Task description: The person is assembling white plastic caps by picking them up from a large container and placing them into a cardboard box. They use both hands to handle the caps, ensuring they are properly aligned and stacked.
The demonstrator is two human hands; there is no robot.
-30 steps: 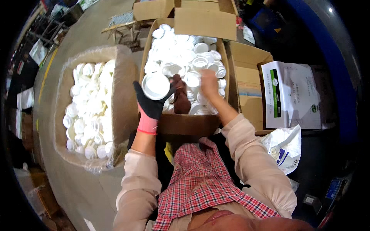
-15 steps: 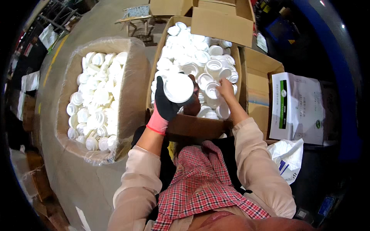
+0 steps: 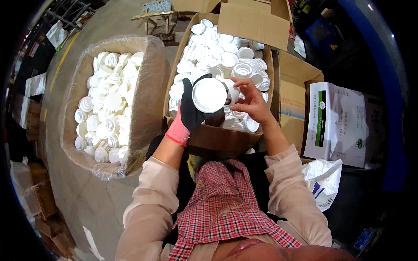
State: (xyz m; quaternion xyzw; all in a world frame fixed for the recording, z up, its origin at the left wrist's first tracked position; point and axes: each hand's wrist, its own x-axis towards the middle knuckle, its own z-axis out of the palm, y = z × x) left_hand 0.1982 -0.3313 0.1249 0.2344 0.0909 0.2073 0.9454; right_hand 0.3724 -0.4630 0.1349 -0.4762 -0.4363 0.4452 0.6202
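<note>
My left hand [image 3: 190, 108], in a black glove with a pink cuff, grips a round white plastic lid [image 3: 209, 95] whose broad face is turned up. Bare and curled, my right hand [image 3: 257, 104] has its thumb and fingers around another white lid [image 3: 232, 92], right beside the first. The two lids appear to touch or overlap; their contact is partly hidden. Both hands are over the near part of a cardboard box [image 3: 217, 140] heaped with similar white lids [image 3: 242, 70].
At the left stands a plastic-lined carton [image 3: 152, 91] full of white lids. Raised box flaps [image 3: 252, 27] edge the far side. On the right are an open carton [image 3: 291, 91], a white printed box [image 3: 333, 124] and a white bag [image 3: 324, 180]. A small stool [image 3: 157, 8] stands beyond.
My right hand has risen from the heap with a lid and come toward my left hand. My left hand has shifted slightly right with its lid.
</note>
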